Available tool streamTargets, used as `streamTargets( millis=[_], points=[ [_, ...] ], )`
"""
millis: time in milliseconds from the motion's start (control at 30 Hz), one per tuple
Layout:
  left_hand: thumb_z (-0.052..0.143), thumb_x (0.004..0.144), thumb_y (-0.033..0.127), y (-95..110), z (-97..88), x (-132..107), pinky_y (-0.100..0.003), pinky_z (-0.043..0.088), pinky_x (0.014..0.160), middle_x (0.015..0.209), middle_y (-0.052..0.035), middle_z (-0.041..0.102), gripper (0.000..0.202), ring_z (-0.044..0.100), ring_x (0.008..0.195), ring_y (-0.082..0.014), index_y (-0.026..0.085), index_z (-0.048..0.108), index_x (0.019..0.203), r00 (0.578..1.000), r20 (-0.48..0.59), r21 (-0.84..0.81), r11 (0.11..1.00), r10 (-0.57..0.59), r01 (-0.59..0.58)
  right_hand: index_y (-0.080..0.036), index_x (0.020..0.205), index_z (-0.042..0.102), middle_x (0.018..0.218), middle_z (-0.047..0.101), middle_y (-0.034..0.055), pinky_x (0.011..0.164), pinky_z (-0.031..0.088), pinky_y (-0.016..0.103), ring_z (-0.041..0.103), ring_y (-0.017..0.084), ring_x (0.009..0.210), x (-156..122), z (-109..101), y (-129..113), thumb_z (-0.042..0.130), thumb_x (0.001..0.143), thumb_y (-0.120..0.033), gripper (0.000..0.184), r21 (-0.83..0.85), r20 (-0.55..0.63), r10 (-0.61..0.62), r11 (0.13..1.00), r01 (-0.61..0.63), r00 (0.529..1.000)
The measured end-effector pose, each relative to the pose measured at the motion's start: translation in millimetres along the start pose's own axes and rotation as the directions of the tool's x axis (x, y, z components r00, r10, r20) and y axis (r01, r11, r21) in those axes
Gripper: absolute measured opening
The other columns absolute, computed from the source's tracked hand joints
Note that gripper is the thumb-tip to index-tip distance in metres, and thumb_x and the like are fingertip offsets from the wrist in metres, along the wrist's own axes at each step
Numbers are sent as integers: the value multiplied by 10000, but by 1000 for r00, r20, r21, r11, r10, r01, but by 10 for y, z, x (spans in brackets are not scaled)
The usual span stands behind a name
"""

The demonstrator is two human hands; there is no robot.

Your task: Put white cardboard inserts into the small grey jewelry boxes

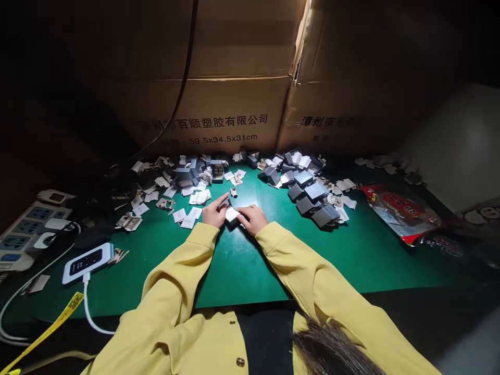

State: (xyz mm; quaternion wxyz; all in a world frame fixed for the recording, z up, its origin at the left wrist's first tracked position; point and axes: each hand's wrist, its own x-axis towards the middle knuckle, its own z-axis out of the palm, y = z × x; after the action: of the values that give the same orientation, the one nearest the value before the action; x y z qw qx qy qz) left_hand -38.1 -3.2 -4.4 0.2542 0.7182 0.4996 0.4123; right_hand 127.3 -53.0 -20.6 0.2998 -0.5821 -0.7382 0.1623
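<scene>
Between my hands, over the green table (242,271), is a small dark box (233,221) with a white card (231,212) at its top. My left hand (214,212) is closed around the box's left side. Fingers of my right hand (253,218) grip its right edge, by the white card. Just beyond my hands lies a small pale scrap (233,192). White cards (189,219) lie left of my left hand. To the right is a heap of dark grey boxes (312,192), some tipped on their sides.
More boxes and paper pieces (187,174) are heaped at the back left. A power strip (23,234) and a white device (88,262) with a cable are at left. A plastic packet (402,211) lies at right. Large cardboard cartons (226,99) stand behind the table.
</scene>
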Motion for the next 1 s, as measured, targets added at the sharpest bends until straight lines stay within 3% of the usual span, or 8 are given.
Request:
streamTargets(
  millis=[267, 433, 567, 733, 867, 1000],
  points=[
    [519, 840, 239, -12, 47, -23, -372, 501, 988, 1223, -50, 650, 382, 623, 1113, -212, 219, 627, 1207, 997, -60, 28, 998, 49, -47, -190, 859, 672, 809, 637, 43, 732, 452, 274, 576, 166, 769, 31, -10, -150, 513, 857, -232, 164, 35, -249, 92, 996, -86, 964],
    [534, 840, 323, 13, 15, -104, -407, 409, 1082, 1344, -76, 559, 515, 527, 1244, -251, 194, 511, 1338, 984, 120, -45, 991, 132, -128, -202, 740, 672, 732, 650, 21, 649, 440, 260, 573, 148, 673, 109, -26, -292, 574, 823, -294, 158, 93, -113, 224, 972, -214, 968],
    [509, 831, 278, 30, -32, -169, -390, 387, 1100, 1433, -83, 458, 678, 459, 1305, -238, 183, 302, 1469, 942, 248, -204, 963, 226, -177, -209, 631, 644, 675, 640, 12, 642, 452, 282, 573, 158, 647, 151, -84, -288, 658, 726, -307, 137, 175, -85, 389, 912, -371, 917],
    [551, 834, 228, 85, -45, -149, -456, 373, 1118, 1377, -83, 524, 481, 469, 1296, -258, 217, 546, 1315, 874, 246, -231, 901, 419, -367, -179, 586, 613, 609, 598, -5, 704, 490, 318, 571, 164, 686, 150, -130, -219, 656, 648, -154, 80, 564, 90, 520, 677, -473, 850],
    [578, 845, 225, 105, -15, -127, -485, 438, 1063, 1332, -95, 566, 368, 499, 1270, -267, 249, 633, 1209, 846, 187, -260, 856, 499, -447, -171, 688, 636, 631, 619, -19, 594, 534, 304, 582, 141, 602, 126, -87, -249, 721, 628, -244, 127, 741, 273, 456, 462, -488, 847],
    [534, 871, 210, 105, 52, -167, -497, 445, 1054, 1287, -94, 600, 348, 489, 1279, -266, 260, 635, 1200, 835, 136, -254, 833, 533, -491, -178, 698, 626, 634, 620, -29, 590, 564, 315, 599, 138, 589, 111, -29, -270, 802, 525, -334, 292, 843, 315, 432, 281, -458, 845]
  ],
)
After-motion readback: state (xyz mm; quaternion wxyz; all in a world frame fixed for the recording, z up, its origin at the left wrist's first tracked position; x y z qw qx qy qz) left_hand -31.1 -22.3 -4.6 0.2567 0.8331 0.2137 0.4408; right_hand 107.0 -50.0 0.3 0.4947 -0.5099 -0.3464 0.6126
